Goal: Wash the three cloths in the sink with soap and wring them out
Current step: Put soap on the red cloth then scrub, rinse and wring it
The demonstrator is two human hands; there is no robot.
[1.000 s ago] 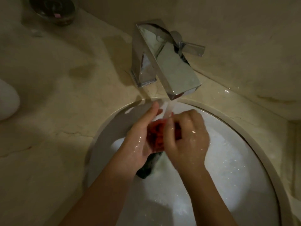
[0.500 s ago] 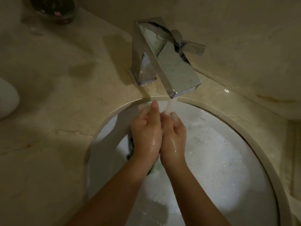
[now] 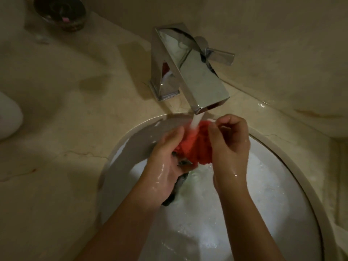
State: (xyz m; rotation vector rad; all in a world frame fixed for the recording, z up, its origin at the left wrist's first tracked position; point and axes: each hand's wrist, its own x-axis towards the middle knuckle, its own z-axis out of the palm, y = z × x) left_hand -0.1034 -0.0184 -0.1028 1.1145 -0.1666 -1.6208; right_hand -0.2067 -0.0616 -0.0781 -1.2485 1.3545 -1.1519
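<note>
A red cloth [image 3: 197, 147] is spread between my two hands under the running water from the chrome tap [image 3: 195, 80]. My left hand [image 3: 163, 166] grips its lower left part, and a dark cloth [image 3: 177, 187] hangs from under that same palm. My right hand [image 3: 229, 146] pinches the red cloth's upper right edge. Both hands are wet. They are held over the round white sink [image 3: 273, 185], which holds foamy water. No third cloth is visible.
Beige marble counter [image 3: 56, 166] surrounds the sink. A dark round dish [image 3: 60, 10] stands at the back left. A white rounded object [image 3: 9, 117] sits at the left edge. The tap's lever [image 3: 220, 56] points right, and a wall rises close behind.
Half a second ago my hands were pressed together under the stream with the cloth hidden. Now they have parted and the red cloth is stretched open between them.
</note>
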